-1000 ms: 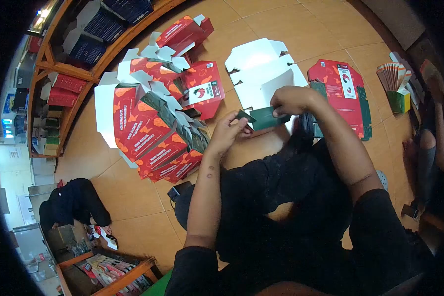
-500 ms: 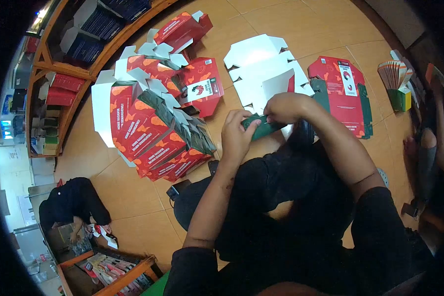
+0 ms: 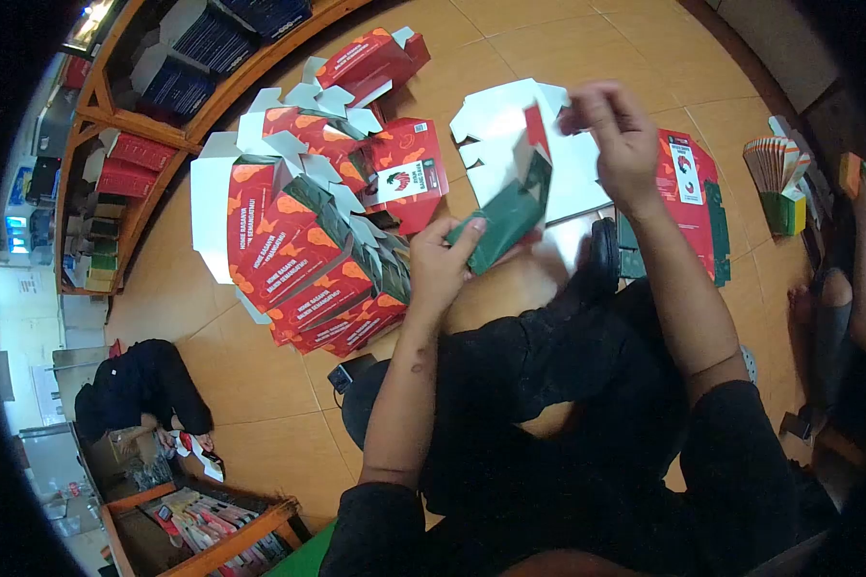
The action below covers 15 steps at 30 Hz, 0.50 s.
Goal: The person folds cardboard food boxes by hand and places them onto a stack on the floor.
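My left hand (image 3: 440, 255) grips a partly folded carton box (image 3: 506, 229), its thumb on the green side. The box is tilted, and a red and white flap stands up at its far end. To the right of that flap, my right hand (image 3: 621, 139) is raised off the box, fingers loosely curved and apart, holding nothing that I can see. Beneath it on the floor lie flat carton blanks (image 3: 496, 115), white side up. Farther right is a flat red and green carton blank (image 3: 688, 197), printed side up.
Folded red cartons (image 3: 298, 255) are stacked in rows at the left. Wooden shelves (image 3: 188, 144) with blue and red boxes run along the upper left. Another person (image 3: 144, 394) bends low at the lower left. Fanned cards (image 3: 777, 168) stand at the right.
My right hand has let go of the carton and moved up and right. The carton, still in my left hand, has turned so its flap end points up.
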Motion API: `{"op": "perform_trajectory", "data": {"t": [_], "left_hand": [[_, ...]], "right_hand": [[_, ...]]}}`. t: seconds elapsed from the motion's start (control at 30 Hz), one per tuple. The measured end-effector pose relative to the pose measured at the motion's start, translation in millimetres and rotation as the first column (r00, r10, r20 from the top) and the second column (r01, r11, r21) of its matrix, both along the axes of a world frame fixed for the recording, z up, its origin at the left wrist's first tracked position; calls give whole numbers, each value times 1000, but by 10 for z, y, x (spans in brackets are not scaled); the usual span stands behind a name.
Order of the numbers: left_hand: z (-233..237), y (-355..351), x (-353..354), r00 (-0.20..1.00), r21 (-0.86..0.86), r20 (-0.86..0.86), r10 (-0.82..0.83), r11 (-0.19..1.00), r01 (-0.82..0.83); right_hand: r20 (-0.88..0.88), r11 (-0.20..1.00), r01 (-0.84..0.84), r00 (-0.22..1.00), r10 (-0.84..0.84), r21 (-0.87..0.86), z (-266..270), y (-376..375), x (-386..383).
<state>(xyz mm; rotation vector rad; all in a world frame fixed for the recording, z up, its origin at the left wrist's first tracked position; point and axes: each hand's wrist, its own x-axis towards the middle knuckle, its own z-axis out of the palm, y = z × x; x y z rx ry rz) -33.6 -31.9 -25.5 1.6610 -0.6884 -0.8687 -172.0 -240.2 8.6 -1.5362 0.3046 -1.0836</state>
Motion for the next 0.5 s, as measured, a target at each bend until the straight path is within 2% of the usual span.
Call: {"op": "perform_trajectory", "data": {"t": [0.03,0.07,0.1,0.13,0.17,0.23,0.3,0.37,0.4,0.43,0.5], "left_hand": [[62,28,28,997,-48,58,44,998,-41],[-41,48,77,985,-129,137,102,988,-85],[27,54,80,985,-133,141,103,988,-84],[103,73,75,969,-184,214,127,979,-88],[188,93,58,947,-232,284,153,969,-87],[245,124,29,960,-276,228,164,956,-98],[229,154,64,916,-279,374,144,960,-37],[245,137,52,915,-284,354,192,955,-91],[251,128,47,913,-287,332,237,947,-142],[236,126,53,913,-289,330,239,946,-144],[211,109,65,943,-210,236,236,959,-188]], "right_hand": [[84,995,94,992,-92,-26,-11,-56,-27],[87,995,94,992,-91,-30,-36,-75,-25],[-41,960,87,994,-102,-265,-33,-61,-24],[-162,875,48,977,-142,-481,-29,-31,-25],[-230,862,-2,964,-133,-506,-41,39,22],[-248,827,-26,959,-138,-562,-56,180,121],[-241,818,-56,965,-102,-572,-113,207,170],[-261,943,-39,964,-53,-332,-161,224,165],[-236,958,42,965,-112,-284,-176,195,178],[-238,957,40,965,-111,-286,-214,217,200],[-193,975,167,962,-194,-148,-279,316,262]]}}
